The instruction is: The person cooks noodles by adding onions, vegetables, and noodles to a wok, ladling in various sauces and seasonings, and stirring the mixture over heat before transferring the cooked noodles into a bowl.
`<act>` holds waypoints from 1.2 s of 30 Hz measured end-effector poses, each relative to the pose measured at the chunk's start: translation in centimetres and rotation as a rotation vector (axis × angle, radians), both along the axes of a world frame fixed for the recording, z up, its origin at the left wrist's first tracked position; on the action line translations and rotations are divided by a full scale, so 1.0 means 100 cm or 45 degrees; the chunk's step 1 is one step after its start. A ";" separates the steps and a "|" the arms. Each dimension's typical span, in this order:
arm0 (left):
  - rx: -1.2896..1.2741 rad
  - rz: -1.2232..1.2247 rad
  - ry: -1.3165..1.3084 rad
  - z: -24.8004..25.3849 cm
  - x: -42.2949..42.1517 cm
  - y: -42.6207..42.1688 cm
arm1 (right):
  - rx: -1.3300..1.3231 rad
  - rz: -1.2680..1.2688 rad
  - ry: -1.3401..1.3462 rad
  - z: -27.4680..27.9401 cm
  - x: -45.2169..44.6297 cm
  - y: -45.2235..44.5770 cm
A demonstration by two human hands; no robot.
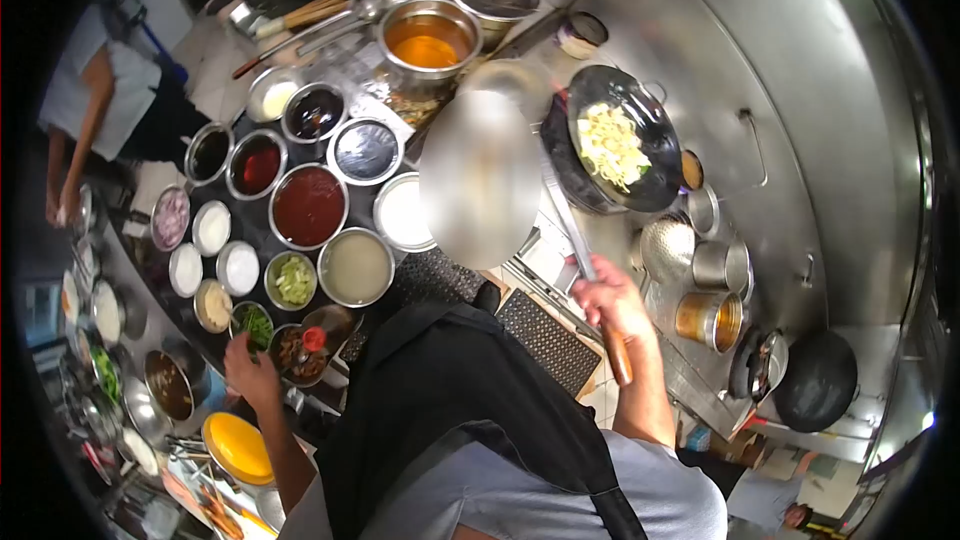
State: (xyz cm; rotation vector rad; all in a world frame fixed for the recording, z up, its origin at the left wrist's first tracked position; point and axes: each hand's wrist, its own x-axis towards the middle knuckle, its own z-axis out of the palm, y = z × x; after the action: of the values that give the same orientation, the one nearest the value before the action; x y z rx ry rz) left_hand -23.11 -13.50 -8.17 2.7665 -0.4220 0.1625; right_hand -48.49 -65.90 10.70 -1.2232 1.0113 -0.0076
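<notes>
My right hand [610, 295] is wrapped around the long metal handle of a cooking utensil [570, 215] with a wooden grip end. Its far end is hidden behind or near a blurred pale oval, so I cannot tell whether it is a ladle or a spatula. Beyond it, a black wok [655, 155] sits tilted on the stove with pale yellow-green chopped food [612, 145] inside. My left hand [252, 372] is at the near edge of a small bowl of chopped greens [256, 325], fingers drawn together; what they hold is too small to make out.
Metal bowls of red sauce [308, 205], cloudy liquid [356, 267] and chopped pale-green vegetable [291, 281] crowd the left counter. A pot of orange liquid [428, 40] stands at the back. Metal pots [720, 267] line the right side. Another person [110, 90] stands at far left.
</notes>
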 end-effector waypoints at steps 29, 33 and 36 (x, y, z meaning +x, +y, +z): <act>-0.829 0.375 -0.160 0.051 -0.108 -0.212 | -0.375 0.097 0.092 -0.139 -0.167 -0.315; -0.604 0.127 -0.031 0.119 -0.085 -0.280 | -1.149 0.174 0.378 -0.136 -0.177 -0.295; -0.428 -0.224 0.245 0.158 -0.059 -0.373 | -1.199 0.128 0.418 -0.125 -0.175 -0.284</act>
State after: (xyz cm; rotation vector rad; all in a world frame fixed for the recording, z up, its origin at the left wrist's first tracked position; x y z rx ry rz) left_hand -29.02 -50.85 7.63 2.3756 -0.5302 -0.0701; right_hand -66.01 -94.34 -1.75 -2.1831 1.2793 -0.2335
